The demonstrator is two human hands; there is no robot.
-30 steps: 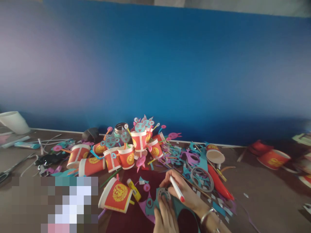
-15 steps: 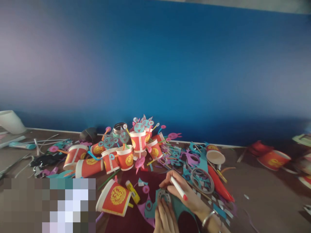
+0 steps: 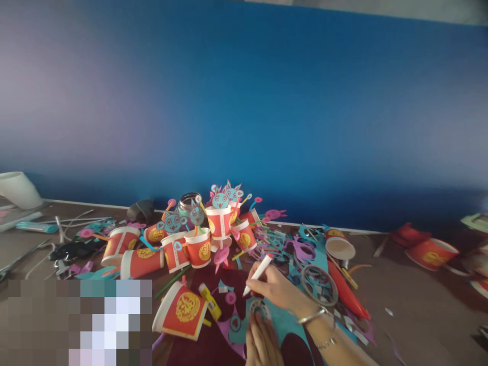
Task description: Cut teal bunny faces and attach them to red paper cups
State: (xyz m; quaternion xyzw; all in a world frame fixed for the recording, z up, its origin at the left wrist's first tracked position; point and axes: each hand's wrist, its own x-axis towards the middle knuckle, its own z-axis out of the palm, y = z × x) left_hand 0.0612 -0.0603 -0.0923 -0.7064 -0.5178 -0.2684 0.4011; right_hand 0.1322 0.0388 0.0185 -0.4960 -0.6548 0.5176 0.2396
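My right hand (image 3: 272, 287) pinches a white marker (image 3: 260, 274) with a red end. The red end points up and the tip slants down to the left, just above the paper. My left hand (image 3: 262, 339) lies flat, its fingers stretched over the lower part of a small pale ring (image 3: 260, 307) on a sheet of teal paper (image 3: 284, 317). A dark round gap shows in that sheet. Left of it sit a purple paper cut-out (image 3: 225, 325) and a small disc with a heart (image 3: 235, 323). A dark red sheet (image 3: 198, 351) lies underneath.
Red paper cups (image 3: 182, 310) with gold emblems stand and lie ahead and left, some bearing cat-face cut-outs (image 3: 220, 200). A yellow glue stick (image 3: 210, 302) lies nearby. To the right are a large clear ring (image 3: 319, 285), a red pointed object (image 3: 348, 290) and paper scraps.
My right hand has turned the marker over: its red end pointed down to the right before and points up now. My left hand stays on the ring.
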